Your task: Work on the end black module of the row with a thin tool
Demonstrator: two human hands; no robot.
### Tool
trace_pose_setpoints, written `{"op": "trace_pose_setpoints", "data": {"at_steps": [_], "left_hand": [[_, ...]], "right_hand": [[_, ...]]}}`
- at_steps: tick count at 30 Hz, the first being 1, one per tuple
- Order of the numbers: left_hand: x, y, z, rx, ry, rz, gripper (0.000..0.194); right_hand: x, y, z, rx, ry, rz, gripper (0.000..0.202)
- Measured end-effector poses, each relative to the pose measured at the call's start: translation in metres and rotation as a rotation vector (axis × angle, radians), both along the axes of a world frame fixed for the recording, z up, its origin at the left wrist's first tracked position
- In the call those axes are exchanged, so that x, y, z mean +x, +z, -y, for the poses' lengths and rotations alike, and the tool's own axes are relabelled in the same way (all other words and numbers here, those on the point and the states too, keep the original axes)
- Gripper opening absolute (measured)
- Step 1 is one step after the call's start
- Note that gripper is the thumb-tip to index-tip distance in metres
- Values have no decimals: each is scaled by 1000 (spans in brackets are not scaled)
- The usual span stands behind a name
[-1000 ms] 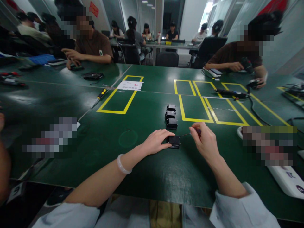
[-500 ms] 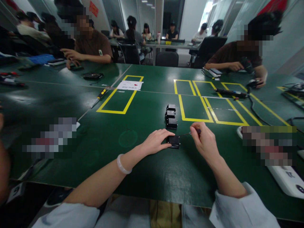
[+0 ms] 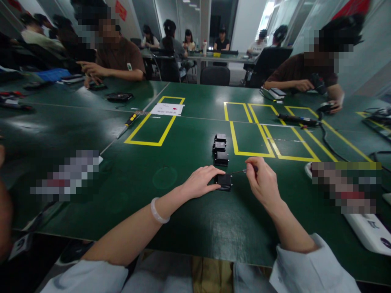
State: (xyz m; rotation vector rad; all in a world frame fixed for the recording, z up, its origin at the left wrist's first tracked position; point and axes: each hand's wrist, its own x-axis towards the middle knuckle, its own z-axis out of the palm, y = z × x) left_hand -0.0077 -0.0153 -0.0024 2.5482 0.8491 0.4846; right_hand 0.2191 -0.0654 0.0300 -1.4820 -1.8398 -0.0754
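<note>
A small black block (image 3: pixel 224 182) with screw ends at its side lies on the green table (image 3: pixel 195 228). My left hand (image 3: pixel 200 182) grips its left part between thumb and fingers. My right hand (image 3: pixel 262 178) is closed round the handle of a thin screwdriver (image 3: pixel 238 172), whose shaft points left to the block's upper right corner. The fingers hide most of the handle. Just beyond the held block, three similar black blocks (image 3: pixel 220 158) stand in a column, one behind another.
Yellow tape outlines (image 3: pixel 255 154) mark the table. A yellow-black screwdriver (image 3: pixel 131 119) and a paper sheet (image 3: pixel 168 109) lie at the left. White power strips (image 3: pixel 363 232) flank my arms. Two people work across the table; a black tool (image 3: pixel 297 120) lies at the right.
My right hand and the screwdriver have shifted very slightly to the right. The left hand and the block look unmoved.
</note>
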Motion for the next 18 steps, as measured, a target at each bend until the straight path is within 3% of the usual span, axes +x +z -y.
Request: {"op": "trace_pose_setpoints", "data": {"at_steps": [6, 18], "left_hand": [[0, 2, 0, -6, -7, 2, 40], [0, -1, -1, 4, -6, 3, 41]], "right_hand": [[3, 2, 1, 63, -42, -65, 14], [3, 0, -1, 37, -42, -86, 13]]}}
